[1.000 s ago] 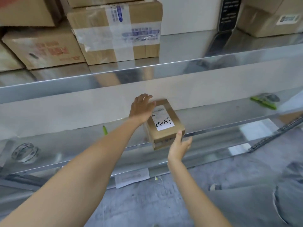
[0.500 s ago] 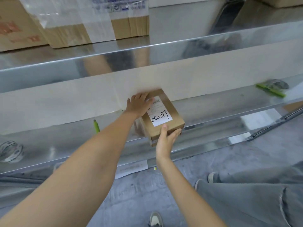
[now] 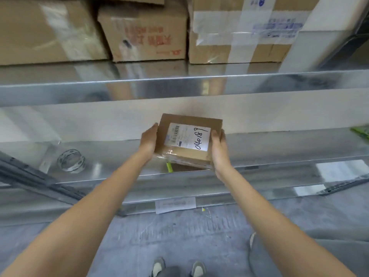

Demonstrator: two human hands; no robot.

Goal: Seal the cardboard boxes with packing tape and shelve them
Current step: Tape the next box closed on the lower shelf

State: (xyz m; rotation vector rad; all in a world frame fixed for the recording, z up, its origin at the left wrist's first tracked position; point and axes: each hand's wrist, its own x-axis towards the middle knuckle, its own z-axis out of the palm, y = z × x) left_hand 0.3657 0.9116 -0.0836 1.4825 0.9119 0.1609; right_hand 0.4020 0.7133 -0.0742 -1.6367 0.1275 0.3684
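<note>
Gripping small box (image 3: 187,144) | left hand (image 3: 148,140), right hand (image 3: 218,151) fingers clasp its sides | over shelf (image 3: 279,148)

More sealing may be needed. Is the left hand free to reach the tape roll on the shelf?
Probably not yet: the left hand grips the box along with the right hand. The path to the tape roll looks open once it lets go.
</note>
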